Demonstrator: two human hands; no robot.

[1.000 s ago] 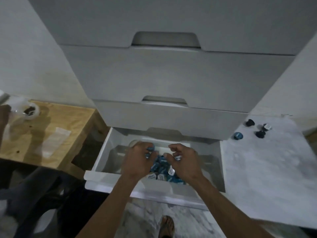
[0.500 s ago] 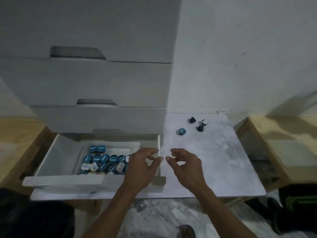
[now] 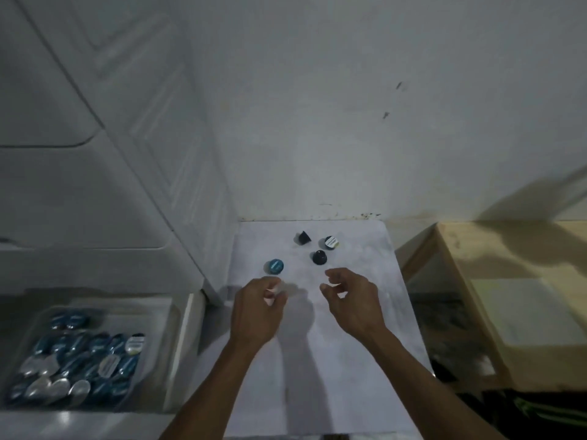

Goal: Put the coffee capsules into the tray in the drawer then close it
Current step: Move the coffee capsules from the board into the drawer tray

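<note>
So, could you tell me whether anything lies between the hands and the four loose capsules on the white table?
Nothing visible does: bare white tabletop separates the left hand from the blue capsule, and the right hand from the nearest black capsule.

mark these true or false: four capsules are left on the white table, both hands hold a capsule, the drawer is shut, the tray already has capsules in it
1. Four capsules lie on the white table: true, the blue capsule and three dark capsules.
2. Both hands hold a capsule: false. The left hand and right hand hold nothing, fingers loosely curled.
3. The drawer is shut: false, it stands open.
4. The tray already has capsules in it: true, many blue and silver ones.
</note>
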